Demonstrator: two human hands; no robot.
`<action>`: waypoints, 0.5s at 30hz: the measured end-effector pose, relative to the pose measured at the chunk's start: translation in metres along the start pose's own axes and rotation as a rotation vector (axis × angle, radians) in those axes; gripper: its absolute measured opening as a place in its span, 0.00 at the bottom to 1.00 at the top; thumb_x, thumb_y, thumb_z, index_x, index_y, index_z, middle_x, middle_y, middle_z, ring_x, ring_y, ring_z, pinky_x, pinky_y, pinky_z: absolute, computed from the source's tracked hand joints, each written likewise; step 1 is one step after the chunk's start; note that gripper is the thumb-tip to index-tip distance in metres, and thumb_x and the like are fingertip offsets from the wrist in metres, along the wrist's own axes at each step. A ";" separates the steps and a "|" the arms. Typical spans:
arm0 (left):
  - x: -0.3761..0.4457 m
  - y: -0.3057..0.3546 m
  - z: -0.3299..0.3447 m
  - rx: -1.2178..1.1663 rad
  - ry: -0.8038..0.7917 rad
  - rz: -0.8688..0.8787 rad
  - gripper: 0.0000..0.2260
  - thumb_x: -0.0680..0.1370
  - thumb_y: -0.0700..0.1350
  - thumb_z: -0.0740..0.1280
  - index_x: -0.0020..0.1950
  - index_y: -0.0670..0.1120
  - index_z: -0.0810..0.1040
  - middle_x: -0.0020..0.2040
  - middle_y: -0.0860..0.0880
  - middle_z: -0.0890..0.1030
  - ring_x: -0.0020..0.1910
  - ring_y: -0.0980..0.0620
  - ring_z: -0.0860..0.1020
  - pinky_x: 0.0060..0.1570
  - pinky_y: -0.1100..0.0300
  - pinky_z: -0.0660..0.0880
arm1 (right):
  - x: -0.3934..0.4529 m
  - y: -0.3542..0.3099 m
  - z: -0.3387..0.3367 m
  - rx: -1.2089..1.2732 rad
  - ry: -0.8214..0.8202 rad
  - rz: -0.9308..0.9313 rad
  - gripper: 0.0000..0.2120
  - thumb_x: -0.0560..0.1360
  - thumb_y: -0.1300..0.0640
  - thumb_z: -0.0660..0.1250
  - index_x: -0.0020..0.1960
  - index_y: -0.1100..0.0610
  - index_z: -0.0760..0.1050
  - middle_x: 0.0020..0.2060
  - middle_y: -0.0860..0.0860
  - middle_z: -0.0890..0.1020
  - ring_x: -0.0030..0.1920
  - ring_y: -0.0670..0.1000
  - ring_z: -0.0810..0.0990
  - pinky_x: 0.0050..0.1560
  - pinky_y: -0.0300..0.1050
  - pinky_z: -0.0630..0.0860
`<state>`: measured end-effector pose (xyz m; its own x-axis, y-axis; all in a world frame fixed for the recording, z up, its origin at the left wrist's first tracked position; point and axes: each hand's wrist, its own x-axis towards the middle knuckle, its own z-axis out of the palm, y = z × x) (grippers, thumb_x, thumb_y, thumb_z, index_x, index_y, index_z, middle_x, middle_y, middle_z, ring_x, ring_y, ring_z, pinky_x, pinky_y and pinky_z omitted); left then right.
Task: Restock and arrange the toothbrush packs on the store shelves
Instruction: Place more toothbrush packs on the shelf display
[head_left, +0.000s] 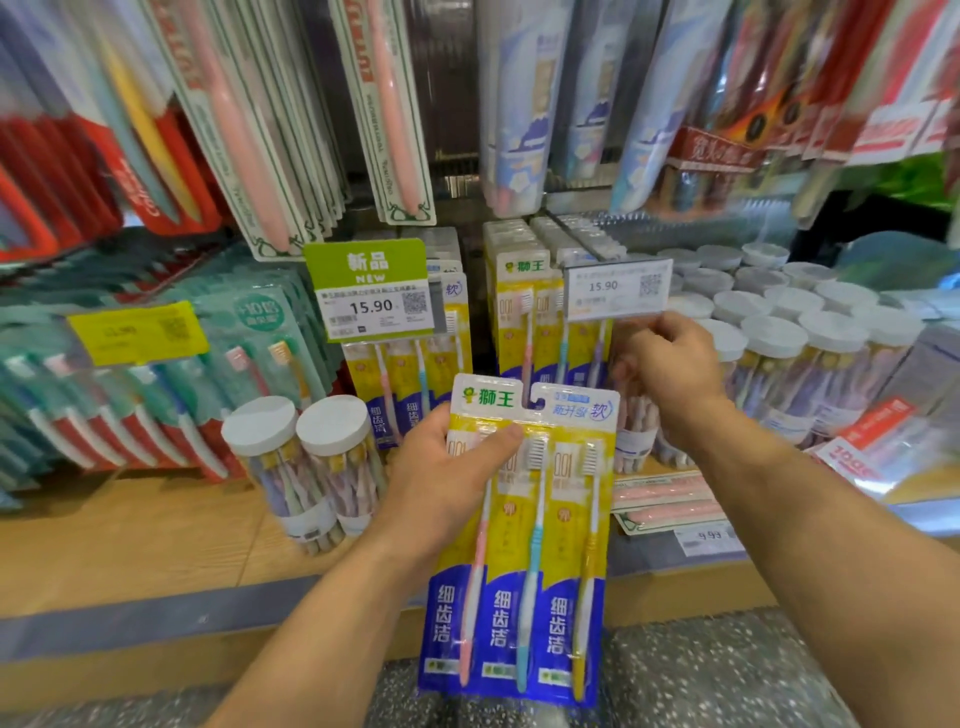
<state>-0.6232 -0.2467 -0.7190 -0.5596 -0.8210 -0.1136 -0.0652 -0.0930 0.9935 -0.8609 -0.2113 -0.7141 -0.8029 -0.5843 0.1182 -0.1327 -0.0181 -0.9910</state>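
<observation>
The left hand (447, 467) grips a three-brush toothbrush pack (524, 540) in front of the shelf. The right hand (670, 364) pinches the price tag (618, 288) on the peg. Advisable: lift the tag clear, align the pack's hanger slot with the peg, and slide it squarely behind the matching hanging packs (530, 322).

Two bare forearms entered from the near edge, one at the left and one at the right, each ending in an ungloved hand: left hand (445, 470), right hand (670, 364). No sleeve, cuff, watch, ring or band showed on either arm within view. Fingernails were short and unpainted where visible. Fine hair showed along the right forearm.
</observation>
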 end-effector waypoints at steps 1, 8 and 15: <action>-0.001 0.000 0.000 0.004 0.015 0.010 0.09 0.78 0.47 0.74 0.58 0.52 0.80 0.50 0.53 0.89 0.46 0.55 0.88 0.38 0.62 0.84 | -0.004 -0.002 -0.003 0.076 -0.130 0.117 0.08 0.82 0.58 0.63 0.49 0.58 0.79 0.36 0.55 0.83 0.26 0.46 0.80 0.27 0.42 0.74; -0.008 -0.007 0.005 0.013 0.093 0.058 0.09 0.79 0.47 0.73 0.59 0.51 0.80 0.50 0.55 0.88 0.44 0.61 0.87 0.34 0.69 0.80 | -0.053 0.009 -0.021 0.292 -0.953 0.498 0.22 0.74 0.50 0.73 0.64 0.59 0.82 0.61 0.62 0.83 0.59 0.60 0.84 0.66 0.62 0.75; -0.012 -0.008 0.009 0.045 0.131 0.057 0.18 0.78 0.50 0.74 0.65 0.53 0.74 0.52 0.52 0.88 0.44 0.60 0.87 0.40 0.62 0.82 | -0.048 0.006 -0.014 0.196 -0.658 0.386 0.14 0.80 0.66 0.65 0.65 0.61 0.78 0.59 0.61 0.85 0.59 0.62 0.85 0.63 0.62 0.80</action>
<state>-0.6235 -0.2306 -0.7250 -0.4512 -0.8909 -0.0530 -0.0752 -0.0212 0.9969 -0.8311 -0.1716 -0.7250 -0.2540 -0.9376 -0.2373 0.2391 0.1768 -0.9548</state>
